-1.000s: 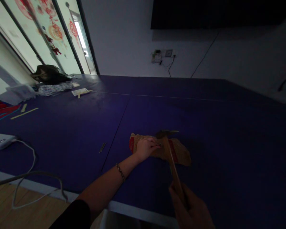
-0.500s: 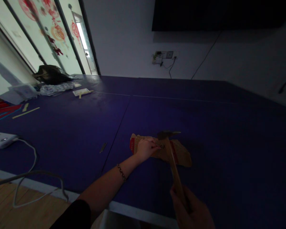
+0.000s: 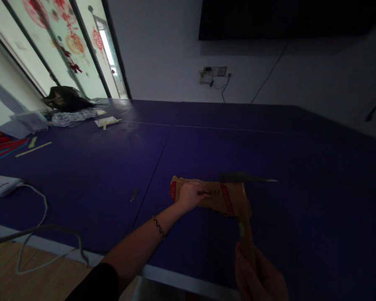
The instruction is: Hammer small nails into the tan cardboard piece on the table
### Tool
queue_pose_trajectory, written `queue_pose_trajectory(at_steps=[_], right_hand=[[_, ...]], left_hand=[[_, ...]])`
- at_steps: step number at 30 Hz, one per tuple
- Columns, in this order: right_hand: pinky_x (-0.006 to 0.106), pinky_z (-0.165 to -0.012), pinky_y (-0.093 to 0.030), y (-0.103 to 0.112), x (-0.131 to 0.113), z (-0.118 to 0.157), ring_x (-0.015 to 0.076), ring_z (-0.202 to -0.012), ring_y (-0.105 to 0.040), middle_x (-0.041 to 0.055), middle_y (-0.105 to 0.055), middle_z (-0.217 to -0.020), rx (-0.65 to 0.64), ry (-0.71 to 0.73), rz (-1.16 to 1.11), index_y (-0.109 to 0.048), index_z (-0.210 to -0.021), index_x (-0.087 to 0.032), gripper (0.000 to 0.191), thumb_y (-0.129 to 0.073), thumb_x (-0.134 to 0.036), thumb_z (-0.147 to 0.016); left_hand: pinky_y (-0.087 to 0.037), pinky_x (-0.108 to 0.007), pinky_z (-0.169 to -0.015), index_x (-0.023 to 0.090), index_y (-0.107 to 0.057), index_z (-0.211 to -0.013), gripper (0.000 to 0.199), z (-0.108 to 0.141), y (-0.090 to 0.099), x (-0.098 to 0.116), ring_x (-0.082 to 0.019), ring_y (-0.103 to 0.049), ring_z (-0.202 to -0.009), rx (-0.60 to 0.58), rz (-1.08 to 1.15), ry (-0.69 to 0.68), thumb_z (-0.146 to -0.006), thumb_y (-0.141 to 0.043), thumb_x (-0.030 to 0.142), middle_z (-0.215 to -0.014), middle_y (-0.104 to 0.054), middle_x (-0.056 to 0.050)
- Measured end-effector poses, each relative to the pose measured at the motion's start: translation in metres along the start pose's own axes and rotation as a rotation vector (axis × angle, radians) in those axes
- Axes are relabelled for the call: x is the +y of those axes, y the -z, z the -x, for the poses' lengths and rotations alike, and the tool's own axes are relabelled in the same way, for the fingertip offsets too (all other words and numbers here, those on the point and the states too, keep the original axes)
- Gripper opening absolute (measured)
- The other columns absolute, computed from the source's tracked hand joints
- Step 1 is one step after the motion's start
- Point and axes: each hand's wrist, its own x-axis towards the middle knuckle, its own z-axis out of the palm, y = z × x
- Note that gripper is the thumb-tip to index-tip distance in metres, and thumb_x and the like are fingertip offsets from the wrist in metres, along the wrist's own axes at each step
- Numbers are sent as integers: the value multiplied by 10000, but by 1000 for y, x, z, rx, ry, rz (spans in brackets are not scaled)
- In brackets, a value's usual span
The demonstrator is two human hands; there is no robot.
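My right hand (image 3: 260, 271) is closed round the wooden handle of a hammer (image 3: 246, 228). The hammer's dark head is smeared by motion above the right part of a flattened brown cardboard piece (image 3: 217, 205) with red bands. On the cardboard's left part rests my left hand (image 3: 191, 195), its fingers pinched together. Whatever is between those fingertips is too dark and small to make out. To the left, a few thin metal pieces, like nails (image 3: 134, 194), lie on the dark blue table (image 3: 113, 171).
A white device (image 3: 3, 185) with a cable sits at the left edge. Farther back are red and blue strips (image 3: 9, 146), a small white tray (image 3: 106, 121), plastic bags (image 3: 73, 117) and a black bag (image 3: 67, 98). Wall sockets (image 3: 217, 72) are beyond the table.
The hammer and my right hand have swung to the right, so the head is off the middle of the cardboard. My left hand stays in place.
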Motion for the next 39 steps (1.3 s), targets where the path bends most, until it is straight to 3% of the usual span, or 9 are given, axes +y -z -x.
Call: queue_pose_trajectory(at_steps=[3,8,14,19,24,28,33,39], right_hand=[[121,-257,-319,14,11,-14,54,-310,-431,-74,-494,-465,27,-83,-291,-554,-800,-197,372,-751,-387,-548],[83,-184,-202,33,18,-33,-5,-206,-132,-147,-284,-336,-57,-140,-624,-505,-624,-211,284,-737,-369,-581],[72,-183,-205,40,31,-34,1,-280,95,-159,-13,-375,-237,-152,-832,-491,-517,-210,260,-690,-324,-640],[77,-173,-227,41,50,-40,-4,-254,111,-163,-5,-358,-347,-244,-1021,-523,-490,-205,240,-698,-268,-642],[90,-167,-246,40,55,-47,-3,-226,87,-166,-29,-316,-435,-316,-1038,-453,-433,-191,330,-683,-281,-652],[94,-169,-249,35,50,-45,-3,-258,80,-167,-86,-344,-393,-291,-1018,-456,-482,-196,310,-712,-311,-613],[106,-174,-273,33,49,-44,1,-238,39,-161,-135,-346,-475,-277,-1014,-429,-488,-202,325,-694,-316,-637],[106,-187,-281,34,53,-47,0,-236,32,-162,-153,-348,-512,-235,-1003,-444,-527,-204,289,-661,-324,-677]], left_hand=[[-423,-227,-681,206,-686,-874,226,0,1,0,-146,-595,-748,0,-4,29,-724,-623,363,-806,-666,-12],[-432,-250,-716,203,-659,-949,287,2,5,2,-172,-606,-802,11,20,59,-696,-652,337,-858,-675,-24],[-439,-256,-720,209,-605,-1053,409,2,9,2,-171,-610,-773,-17,74,120,-666,-675,323,-839,-679,-6],[-440,-259,-714,200,-588,-1073,471,3,11,-3,-176,-600,-792,-57,81,115,-632,-703,321,-867,-670,-12],[-435,-256,-779,191,-638,-983,348,4,14,-10,-168,-582,-872,-62,150,27,-645,-702,243,-915,-654,-29],[-441,-242,-782,191,-677,-884,222,3,15,-11,-151,-583,-864,-69,175,1,-664,-687,216,-923,-643,-35],[-455,-244,-767,200,-694,-793,104,2,11,-10,-138,-590,-821,-27,163,62,-705,-649,231,-858,-648,-14],[-460,-243,-752,200,-694,-768,95,3,9,-9,-133,-594,-788,-17,141,76,-703,-648,252,-863,-645,-9]])
